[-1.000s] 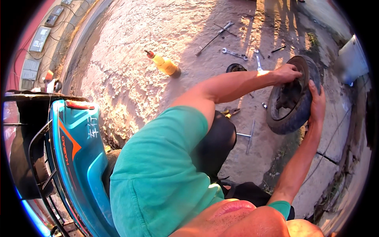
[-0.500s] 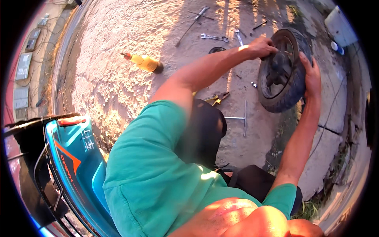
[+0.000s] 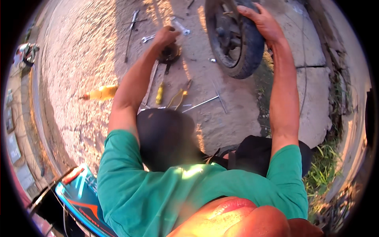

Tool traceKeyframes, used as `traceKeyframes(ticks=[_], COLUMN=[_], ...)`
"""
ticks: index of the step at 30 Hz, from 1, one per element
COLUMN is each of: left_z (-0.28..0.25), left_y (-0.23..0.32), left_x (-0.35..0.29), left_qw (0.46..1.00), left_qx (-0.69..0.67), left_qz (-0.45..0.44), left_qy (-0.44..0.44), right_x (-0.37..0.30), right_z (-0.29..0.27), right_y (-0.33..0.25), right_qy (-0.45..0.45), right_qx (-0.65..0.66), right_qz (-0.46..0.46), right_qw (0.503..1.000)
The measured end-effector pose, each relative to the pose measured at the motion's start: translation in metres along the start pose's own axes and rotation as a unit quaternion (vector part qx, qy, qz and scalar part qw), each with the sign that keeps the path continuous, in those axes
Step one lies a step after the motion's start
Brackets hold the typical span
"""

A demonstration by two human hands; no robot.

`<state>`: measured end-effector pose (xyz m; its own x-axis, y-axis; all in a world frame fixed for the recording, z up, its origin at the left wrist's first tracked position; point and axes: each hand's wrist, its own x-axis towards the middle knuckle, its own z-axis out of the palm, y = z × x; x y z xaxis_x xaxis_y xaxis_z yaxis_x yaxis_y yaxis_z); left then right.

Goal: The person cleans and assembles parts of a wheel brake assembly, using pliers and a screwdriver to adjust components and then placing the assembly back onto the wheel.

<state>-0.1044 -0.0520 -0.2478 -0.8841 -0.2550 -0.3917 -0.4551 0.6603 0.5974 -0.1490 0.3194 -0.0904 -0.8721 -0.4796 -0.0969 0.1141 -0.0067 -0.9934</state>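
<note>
At the upper right I see a small spoked wheel [image 3: 254, 49] with a black tyre, tilted upright above the ground. My right hand [image 3: 268, 23] grips its tyre from the far right side, thumb over the edge. My left hand [image 3: 166, 36] is off to the left, its fingers curled at a dark, round metal part [image 3: 169, 53]; its underside and my fingertips are partly hidden. Close by lie an open-ended wrench [image 3: 147, 38] and another wrench [image 3: 181, 27]. Nearer my knee are a yellow-handled screwdriver [image 3: 159, 93], yellow-handled pliers [image 3: 179, 98] and a T-handle wrench [image 3: 205, 103].
A yellow bottle [image 3: 102, 93] lies on the rough ground at left. A long cross-shaped tool [image 3: 131, 35] is farther off. The blue bodywork of a scooter [image 3: 85, 195] stands at lower left. Concrete slabs [image 3: 314, 94] and grass [image 3: 321, 162] border the right.
My left hand has left the wheel's hub and moved left to the dark round part. My right hand still holds the wheel. The whole view has shifted, with the ground tools now farther left.
</note>
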Motion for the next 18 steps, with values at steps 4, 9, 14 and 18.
traceKeyframes(ticks=[4,9,14,18], left_z=[-0.028,-0.051,-0.041,-0.048], left_y=[0.103,0.229,0.250,0.249], left_x=[-0.005,-0.063,-0.077,-0.070], left_qw=[0.962,0.876,0.929,0.884], left_qx=[-0.215,-0.054,0.097,0.149], left_qz=[0.148,0.469,0.349,0.441], left_qy=[0.074,0.096,-0.071,-0.048], right_x=[-0.005,0.005,0.028,0.042], right_z=[-0.025,-0.038,-0.069,-0.086], right_y=[-0.008,-0.025,-0.042,-0.048], right_qy=[-0.035,-0.212,-0.214,-0.158], right_qx=[-0.070,-0.141,-0.277,-0.375], right_qz=[0.010,-0.006,0.045,-0.002], right_qw=[0.997,0.967,0.935,0.913])
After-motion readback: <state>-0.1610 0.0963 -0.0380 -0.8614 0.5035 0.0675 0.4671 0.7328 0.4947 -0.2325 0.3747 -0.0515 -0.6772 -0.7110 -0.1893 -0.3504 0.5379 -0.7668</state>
